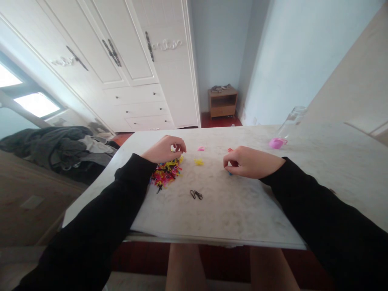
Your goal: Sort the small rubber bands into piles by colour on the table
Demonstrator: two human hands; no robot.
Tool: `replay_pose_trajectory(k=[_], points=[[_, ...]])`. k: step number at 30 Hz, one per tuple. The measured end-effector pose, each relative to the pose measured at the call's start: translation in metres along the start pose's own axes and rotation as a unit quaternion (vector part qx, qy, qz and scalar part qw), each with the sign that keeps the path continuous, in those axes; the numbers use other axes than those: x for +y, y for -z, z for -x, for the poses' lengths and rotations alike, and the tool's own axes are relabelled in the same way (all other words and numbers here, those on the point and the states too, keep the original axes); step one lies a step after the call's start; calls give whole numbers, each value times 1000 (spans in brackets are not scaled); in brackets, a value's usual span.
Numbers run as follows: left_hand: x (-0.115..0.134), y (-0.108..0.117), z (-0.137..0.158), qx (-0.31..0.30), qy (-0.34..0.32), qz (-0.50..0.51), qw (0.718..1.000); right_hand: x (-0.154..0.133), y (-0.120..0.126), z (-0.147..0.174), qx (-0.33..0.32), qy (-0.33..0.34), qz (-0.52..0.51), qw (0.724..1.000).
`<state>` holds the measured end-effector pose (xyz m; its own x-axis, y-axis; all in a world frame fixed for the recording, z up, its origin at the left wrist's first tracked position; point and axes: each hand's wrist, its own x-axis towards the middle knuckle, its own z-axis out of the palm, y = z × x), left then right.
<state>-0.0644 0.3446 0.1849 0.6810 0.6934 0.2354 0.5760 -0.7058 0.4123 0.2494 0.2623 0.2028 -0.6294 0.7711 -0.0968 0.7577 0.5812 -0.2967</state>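
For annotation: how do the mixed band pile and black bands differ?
The mixed band pile is multicoloured; the black bands, one colour. The pile is a dense heap; the black bands, a few loops. The pile lies by the left hand; no hand touches the black bands. Both lie on the tabletop.

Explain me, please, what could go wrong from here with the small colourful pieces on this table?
The left hand is at the multicoloured pile and might drag loose pieces toward the yellow cluster. The right hand partly hides something blue, with red pieces close by, so these colours could get mixed.
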Motion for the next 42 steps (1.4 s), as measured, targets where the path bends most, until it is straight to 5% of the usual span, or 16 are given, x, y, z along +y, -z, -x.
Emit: replay_pose_trajectory(k=[12,42], points=[[-1,-4,2,-87,37,-49,994,-2,-1,-1,5,-1,7,1000],[-10,1,3,-51,1,23,998,-1,-3,-1,0,12,10,1000]])
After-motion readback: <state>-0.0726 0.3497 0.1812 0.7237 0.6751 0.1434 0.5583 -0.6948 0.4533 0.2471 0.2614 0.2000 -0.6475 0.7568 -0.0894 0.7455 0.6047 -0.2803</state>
